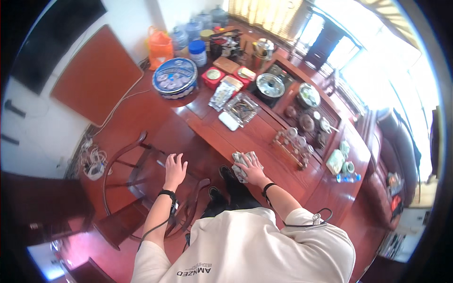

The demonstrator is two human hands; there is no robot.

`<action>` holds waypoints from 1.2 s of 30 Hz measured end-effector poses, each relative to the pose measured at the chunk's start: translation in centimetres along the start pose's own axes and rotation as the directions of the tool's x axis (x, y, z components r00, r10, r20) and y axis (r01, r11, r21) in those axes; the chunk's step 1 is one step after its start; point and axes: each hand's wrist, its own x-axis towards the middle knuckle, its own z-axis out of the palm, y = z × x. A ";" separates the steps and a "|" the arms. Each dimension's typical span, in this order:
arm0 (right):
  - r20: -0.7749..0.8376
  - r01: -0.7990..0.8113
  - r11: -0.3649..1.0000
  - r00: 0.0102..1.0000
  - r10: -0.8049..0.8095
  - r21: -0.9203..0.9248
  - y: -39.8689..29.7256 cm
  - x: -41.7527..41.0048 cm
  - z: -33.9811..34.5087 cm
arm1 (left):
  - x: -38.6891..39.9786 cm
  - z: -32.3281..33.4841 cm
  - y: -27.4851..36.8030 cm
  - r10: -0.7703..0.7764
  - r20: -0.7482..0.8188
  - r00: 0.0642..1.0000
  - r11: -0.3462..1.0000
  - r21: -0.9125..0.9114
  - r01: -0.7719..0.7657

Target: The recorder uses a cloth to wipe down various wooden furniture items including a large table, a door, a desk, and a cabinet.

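Note:
My right hand (252, 169) lies on a crumpled, light patterned cloth (240, 173) at the near edge of a reddish-brown wooden tea table (283, 177). Fingers are spread over the cloth, pressing it to the tabletop. Off to the left, my left hand (176, 169) hangs in the air above a wooden armchair (120, 155), fingers apart and holding nothing. Ahead of the right hand are a white rectangular object (229, 121) and a glass ashtray (241, 109). Small glass cups on a wooden rack (293, 146) stand to its right.
A round blue tin (175, 78), red boxes (213, 76) and a white jar with blue lid (197, 53) stand at the far left end. Steel pots (270, 85) and teapots (306, 122) occupy the tea tray. A plastic bottle (348, 177) lies right; cables (95, 159) lie on the floor.

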 end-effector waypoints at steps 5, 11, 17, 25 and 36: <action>-0.131 -0.149 0.988 0.979 0.153 0.040 -0.4 -3.6 1.1 | 2.1 1.0 2.2 0.091 0.051 0.995 0.995 -0.035 -0.089; -0.123 -0.345 0.939 0.932 0.341 -0.011 -1.6 -1.0 1.7 | 4.5 1.8 3.8 0.210 0.061 0.976 0.977 -0.048 -0.207; -0.172 -0.419 0.900 0.884 0.434 0.121 -2.5 1.2 2.1 | 7.4 2.6 4.2 0.250 0.119 0.961 0.968 -0.016 -0.250; -0.257 -0.526 0.820 0.780 0.571 0.226 -1.1 6.3 1.7 | 14.9 2.5 7.6 0.334 0.189 0.923 0.939 0.021 -0.344; -0.213 -0.639 0.737 0.706 0.675 0.219 3.2 10.1 -0.4 | 22.6 3.1 11.2 0.520 0.193 0.832 0.837 0.079 -0.541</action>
